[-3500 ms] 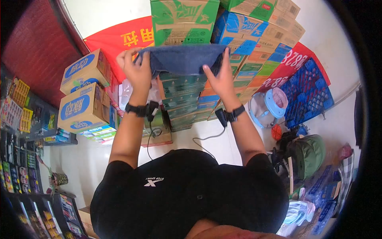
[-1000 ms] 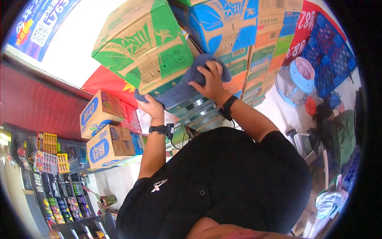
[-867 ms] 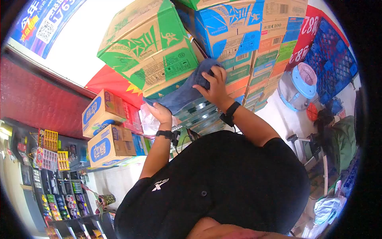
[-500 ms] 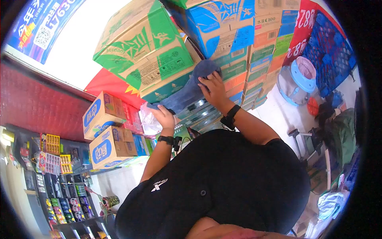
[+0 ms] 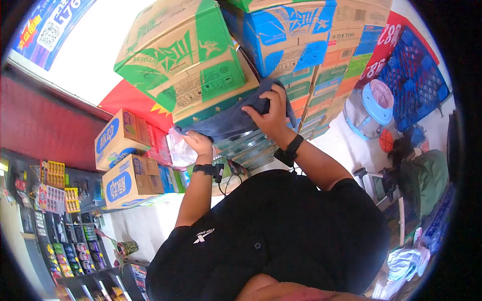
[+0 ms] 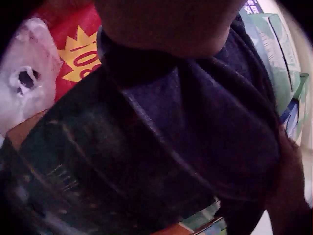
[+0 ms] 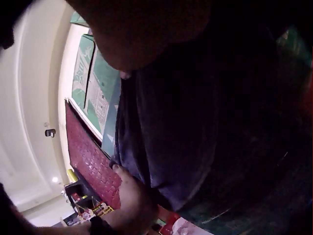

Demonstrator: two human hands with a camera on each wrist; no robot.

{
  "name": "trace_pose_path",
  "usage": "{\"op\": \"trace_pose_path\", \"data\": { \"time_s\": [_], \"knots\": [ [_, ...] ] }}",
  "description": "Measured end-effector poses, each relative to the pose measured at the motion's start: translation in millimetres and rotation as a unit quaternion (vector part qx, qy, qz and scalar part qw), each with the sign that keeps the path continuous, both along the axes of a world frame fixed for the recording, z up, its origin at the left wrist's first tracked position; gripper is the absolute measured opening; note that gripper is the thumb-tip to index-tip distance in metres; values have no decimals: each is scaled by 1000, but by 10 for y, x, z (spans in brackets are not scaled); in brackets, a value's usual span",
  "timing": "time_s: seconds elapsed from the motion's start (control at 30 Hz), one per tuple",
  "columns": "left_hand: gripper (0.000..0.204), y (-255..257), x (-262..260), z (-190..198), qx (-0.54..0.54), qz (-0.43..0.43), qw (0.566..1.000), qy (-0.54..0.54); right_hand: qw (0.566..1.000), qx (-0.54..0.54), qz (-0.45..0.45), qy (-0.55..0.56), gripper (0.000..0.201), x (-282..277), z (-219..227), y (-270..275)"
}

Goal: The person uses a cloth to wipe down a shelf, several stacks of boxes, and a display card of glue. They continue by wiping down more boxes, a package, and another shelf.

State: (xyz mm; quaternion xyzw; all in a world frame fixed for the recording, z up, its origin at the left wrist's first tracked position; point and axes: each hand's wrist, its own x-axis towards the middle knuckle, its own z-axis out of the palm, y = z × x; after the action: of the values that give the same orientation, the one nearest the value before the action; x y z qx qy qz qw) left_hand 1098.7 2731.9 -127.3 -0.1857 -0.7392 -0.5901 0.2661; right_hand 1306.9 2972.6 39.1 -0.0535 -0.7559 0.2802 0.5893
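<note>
A dark blue towel (image 5: pixel 228 119) stretches between both hands in front of the stacked cartons, just below a green-and-brown carton (image 5: pixel 186 65). Its left end is pinched by the left hand (image 5: pixel 200 143), thumb on top. At the higher right end, the right hand (image 5: pixel 272 115) grips the cloth with bent fingers, and a flap hangs beyond them. In the left wrist view the towel (image 6: pixel 205 127) falls in folds below the left hand (image 6: pixel 166 24). The right wrist view is dark; there the left hand (image 7: pixel 134 198) holds the far corner of the cloth.
Blue-and-brown cartons (image 5: pixel 296 42) stand behind on the right. Two tan boxes (image 5: pixel 131 183) sit at left near a white plastic bag (image 5: pixel 179 149). A blue-rimmed bucket (image 5: pixel 374 103) and a blue plastic pallet (image 5: pixel 409 78) are at right. Shelves (image 5: pixel 65 226) hold goods at lower left.
The towel, earlier held out level in front of the body, now slants across the carton stack. Over the last second its bunched right end has spread out, hanging past the right fingers. The view has turned.
</note>
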Motion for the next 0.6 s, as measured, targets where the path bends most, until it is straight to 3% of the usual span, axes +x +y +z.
{"op": "trace_pose_path", "data": {
  "time_s": [0.03,0.07,0.1,0.17,0.2,0.27,0.33,0.4,0.5,0.53,0.57,0.6],
  "knots": [
    [52,23,-69,145,-115,77,990,25,1000,-21,-1,-11,58,-67,-40,17],
    [48,58,178,137,-41,42,996,-63,999,-42,-2,-21,59,-137,-97,35],
    [48,-56,168,-333,-39,46,996,-65,999,-39,3,-23,59,-200,-219,53],
    [44,-246,-216,-1101,-277,131,947,92,997,-74,35,17,59,-269,-581,103],
    [44,-296,232,-832,-278,137,947,85,996,-74,43,12,59,-261,-748,125],
    [41,-90,642,110,-137,45,987,-65,994,-80,13,-71,57,-169,-1020,164],
    [39,-107,795,490,-129,36,985,-109,990,-86,52,-101,53,-54,-1099,275],
    [38,-154,857,624,-106,20,981,-162,984,-92,89,-127,49,-5,-1080,293],
    [37,-87,1043,975,-69,80,982,-159,970,-136,118,-162,41,59,-822,282],
    [37,-98,984,999,-70,83,981,-158,986,-96,95,-96,38,36,-723,220],
    [36,-120,882,1042,-82,135,986,-60,996,-57,69,-28,36,9,-616,167],
    [36,-126,806,1072,-94,183,978,37,995,-61,69,-30,36,9,-427,113]
  ]
}}
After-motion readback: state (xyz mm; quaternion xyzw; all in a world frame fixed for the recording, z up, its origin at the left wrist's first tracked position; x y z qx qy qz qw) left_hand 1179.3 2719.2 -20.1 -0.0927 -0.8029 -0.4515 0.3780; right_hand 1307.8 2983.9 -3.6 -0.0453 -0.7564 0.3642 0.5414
